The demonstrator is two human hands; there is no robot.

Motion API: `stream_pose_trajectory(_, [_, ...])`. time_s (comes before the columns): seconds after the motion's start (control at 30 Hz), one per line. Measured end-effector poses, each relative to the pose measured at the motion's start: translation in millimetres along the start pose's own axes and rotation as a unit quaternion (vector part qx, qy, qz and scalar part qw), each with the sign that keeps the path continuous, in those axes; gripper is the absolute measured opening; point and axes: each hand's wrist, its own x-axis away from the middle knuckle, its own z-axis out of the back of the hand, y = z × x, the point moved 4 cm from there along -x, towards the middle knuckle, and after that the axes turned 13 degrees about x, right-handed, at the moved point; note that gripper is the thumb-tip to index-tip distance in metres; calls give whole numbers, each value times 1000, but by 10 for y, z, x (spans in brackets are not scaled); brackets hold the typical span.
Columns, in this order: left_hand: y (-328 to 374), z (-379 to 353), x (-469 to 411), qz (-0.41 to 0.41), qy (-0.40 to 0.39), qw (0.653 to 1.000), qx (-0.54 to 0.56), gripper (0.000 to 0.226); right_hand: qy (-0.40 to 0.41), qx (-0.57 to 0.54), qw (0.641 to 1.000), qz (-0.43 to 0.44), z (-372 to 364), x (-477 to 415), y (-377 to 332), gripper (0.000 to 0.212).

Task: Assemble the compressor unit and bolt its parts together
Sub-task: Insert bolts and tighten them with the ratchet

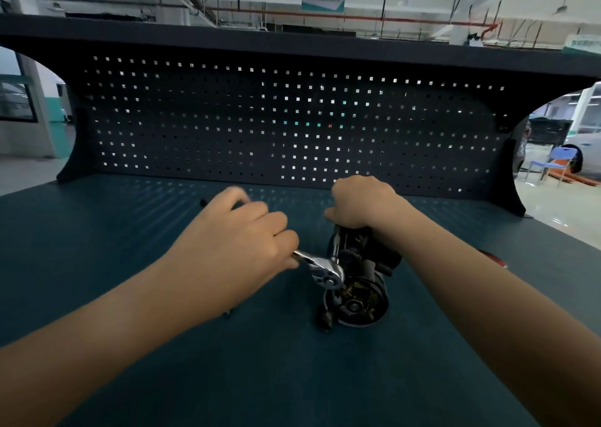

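Head view: steadies the compressor unit (364,283), lying on its side near the middle of the teal workbench surface (130,264), with the right hand (361,202) closed over its far end, probably to stop it turning under torque. Grips the handle of a chrome ratchet wrench (325,272) in the left hand (237,241), fingers curled round it, head set against the unit's left flank, apparently on a bolt hidden beneath. Leaves a small dark loose part (228,313) on the surface just beside the left forearm.
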Motion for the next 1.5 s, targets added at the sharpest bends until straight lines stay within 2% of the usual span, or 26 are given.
stream_pose_trajectory(0.1, [-22, -87, 149, 111, 5, 984, 142, 37, -23, -22, 999, 3, 3, -14, 22, 36])
stream_pose_trajectory(0.17, [-33, -131, 212, 154, 1, 967, 202, 35, -25, -38, 999, 2, 9, -18, 31, 37])
stream_pose_trajectory(0.27, [-4, -104, 145, 85, -2, 988, 130, 12, 5, -43, 999, -11, 11, 19, 47, 36])
stream_pose_trajectory(0.4, [83, 118, -102, -20, 39, 999, -12, 11, 23, -6, 999, -28, -4, 80, 4, 42])
stream_pose_trajectory(0.53, [141, 224, -271, -52, 46, 996, -59, 4, 1, -7, 1000, -19, 7, 63, -1, 27])
stream_pose_trajectory(0.57, [127, 212, -254, -41, 42, 997, -49, 2, -10, -18, 1000, -14, 7, 63, 7, 26])
stream_pose_trajectory(0.7, [66, 28, -21, 73, -13, 995, 66, 35, -41, -13, 999, 11, 13, 65, 7, 27])
stream_pose_trajectory(0.77, [83, -116, 82, 147, -58, 974, 163, 44, -52, -17, 998, 18, 30, 63, 4, 29])
stream_pose_trajectory(0.87, [101, -354, 210, 225, -91, 922, 303, 37, -54, -32, 998, 19, 51, 74, 19, 31])
stream_pose_trajectory(0.93, [112, -401, 188, 207, -95, 921, 316, 28, -39, -30, 999, 6, 41, 93, 27, 29])
stream_pose_trajectory(1.03, [56, -253, 115, 159, -80, 955, 239, 30, 3, 15, 1000, -19, 32, 136, 21, 34])
stream_pose_trajectory(1.1, [52, -125, 43, 73, -47, 983, 161, 22, 9, 44, 999, -18, 49, 135, -4, 36])
stream_pose_trajectory(1.17, [72, -44, -17, 7, 1, 995, 100, 13, -9, 59, 998, -7, 64, 107, -33, 28])
stream_pose_trajectory(1.27, [56, -70, 1, 23, 12, 993, 114, 21, -33, 61, 998, -1, 77, 77, -53, 23])
stream_pose_trajectory(1.33, [72, -169, 96, 120, 20, 969, 217, 30, -44, 54, 998, 2, 70, 74, -47, 24])
stream_pose_trajectory(1.37, [86, -268, 153, 180, 19, 939, 291, 29, -50, 50, 997, 4, 68, 74, -46, 25])
stream_pose_trajectory(1.43, [172, -543, 270, 286, -18, 841, 459, 32, -58, 45, 997, 5, 67, 70, -48, 27])
stream_pose_trajectory(1.47, [224, -650, 293, 314, -41, 801, 508, 32, -58, 42, 997, 4, 70, 72, -51, 27])
stream_pose_trajectory(1.5, [250, -693, 293, 324, -57, 785, 525, 31, -56, 38, 998, 1, 71, 77, -47, 27])
